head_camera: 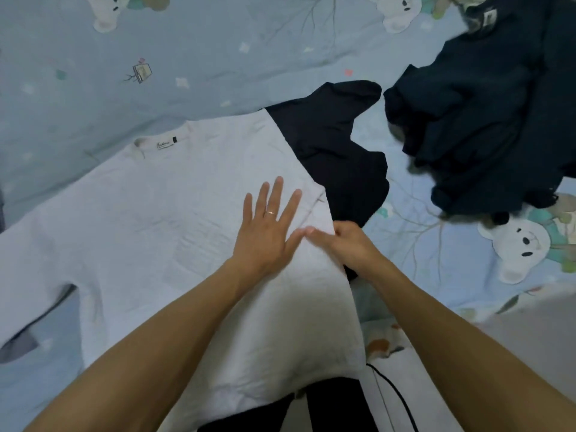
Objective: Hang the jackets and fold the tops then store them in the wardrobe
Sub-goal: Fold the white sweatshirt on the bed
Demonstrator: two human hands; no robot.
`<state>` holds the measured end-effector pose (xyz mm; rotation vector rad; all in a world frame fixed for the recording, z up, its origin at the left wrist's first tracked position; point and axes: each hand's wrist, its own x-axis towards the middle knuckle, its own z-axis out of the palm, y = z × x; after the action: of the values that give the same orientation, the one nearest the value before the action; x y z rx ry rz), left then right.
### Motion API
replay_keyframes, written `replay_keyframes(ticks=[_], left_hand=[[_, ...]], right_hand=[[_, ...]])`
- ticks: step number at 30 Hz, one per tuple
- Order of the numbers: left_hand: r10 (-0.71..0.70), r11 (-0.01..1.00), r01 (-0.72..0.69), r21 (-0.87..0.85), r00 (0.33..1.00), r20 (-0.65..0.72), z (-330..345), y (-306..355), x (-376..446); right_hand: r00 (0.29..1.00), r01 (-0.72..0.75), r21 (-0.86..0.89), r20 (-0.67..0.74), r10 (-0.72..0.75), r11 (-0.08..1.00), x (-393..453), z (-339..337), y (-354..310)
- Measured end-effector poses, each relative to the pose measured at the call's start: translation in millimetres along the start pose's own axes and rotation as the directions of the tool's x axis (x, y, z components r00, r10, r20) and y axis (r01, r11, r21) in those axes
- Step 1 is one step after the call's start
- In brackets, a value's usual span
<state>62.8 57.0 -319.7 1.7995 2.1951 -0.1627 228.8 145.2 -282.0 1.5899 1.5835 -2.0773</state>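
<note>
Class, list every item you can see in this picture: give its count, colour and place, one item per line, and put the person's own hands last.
white top: one, white, spread flat on the bed at centre left, neck label at its far end, right side folded in.
black garment: one, black, lying partly under the white top's right edge.
dark clothes pile: one heap, dark navy, upper right of the bed.
bedsheet: one, pale blue with white bear prints, under everything.
black cord: one, black, bottom right.
left hand: one, flat with fingers spread, ring on one finger, pressing on the white top.
right hand: one, fingers curled on the white top's folded right edge.
</note>
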Motion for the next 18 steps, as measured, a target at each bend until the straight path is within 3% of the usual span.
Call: replay_keyframes(ticks=[2,3,5,7,8,11,13,15,18], left_hand=[[-0.022,1.0,0.023,0.018,0.999,-0.034,10.6,2.2,-15.0],[-0.014,0.999,0.015,0.029,0.999,-0.045,12.8,2.0,-18.7],[0.066,0.998,-0.065,0.023,0.997,-0.04,18.3,12.8,-38.9],[0.142,0.99,-0.141,0.026,0.988,-0.057,25.0,15.0,-47.8],[0.171,0.985,-0.171,0.006,0.984,-0.057,32.5,28.2,-65.6],[0.149,0.989,-0.15,-0.019,0.988,-0.027,52.4,43.7,-94.6],[0.131,0.991,-0.132,-0.013,0.991,-0.013,65.1,55.1,-116.2],[0.104,0.994,-0.105,-0.033,0.994,-0.031,77.9,65.4,-135.1],[0.081,0.996,-0.082,-0.039,0.997,-0.019,90.2,76.8,-157.0]], right_hand=[[0.992,-0.015,-0.163,0.121,0.035,0.987,-16.7,-1.3,18.4],[0.995,0.006,-0.214,0.098,0.016,0.977,-19.0,-3.5,21.1],[0.994,0.035,-0.225,-0.091,-0.057,0.974,-32.4,-8.8,34.6],[0.958,0.073,-0.081,-0.272,-0.093,0.994,-32.9,-9.8,42.0],[0.953,0.069,-0.007,-0.294,-0.068,0.998,-50.6,-8.9,59.0],[0.996,-0.058,0.049,-0.061,0.061,0.997,-83.0,2.8,89.0],[0.991,-0.115,-0.135,0.047,0.122,0.984,-101.5,6.4,122.4],[0.994,-0.107,-0.292,-0.012,0.108,0.951,-110.8,2.2,151.6],[0.968,-0.052,-0.34,-0.247,-0.036,0.939,-115.4,-5.3,172.1]])
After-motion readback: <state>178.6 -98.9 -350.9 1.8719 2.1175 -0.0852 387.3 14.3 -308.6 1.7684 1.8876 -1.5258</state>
